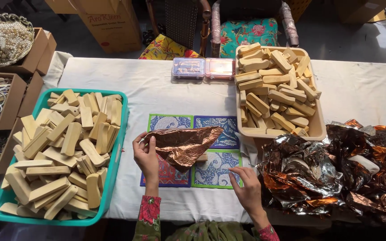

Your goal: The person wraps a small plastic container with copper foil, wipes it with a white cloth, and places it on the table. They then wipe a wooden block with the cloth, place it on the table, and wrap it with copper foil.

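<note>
My left hand (146, 156) pinches the left corner of a crumpled copper foil sheet (185, 143) that lies folded over a pale wooden block (202, 157); only the block's end shows. The foil rests on a mat of four patterned squares (215, 172) in blue, green and purple. My right hand (246, 189) lies flat on the lower right square, fingers apart, just right of the foil, holding nothing.
A teal basket (118, 154) full of wooden blocks stands at the left, a beige tray (316, 127) with several more at the upper right. A heap of copper foil (336, 169) fills the right. Two small clear boxes (204, 68) sit behind the mat. Bead boxes (5, 53) line the far left.
</note>
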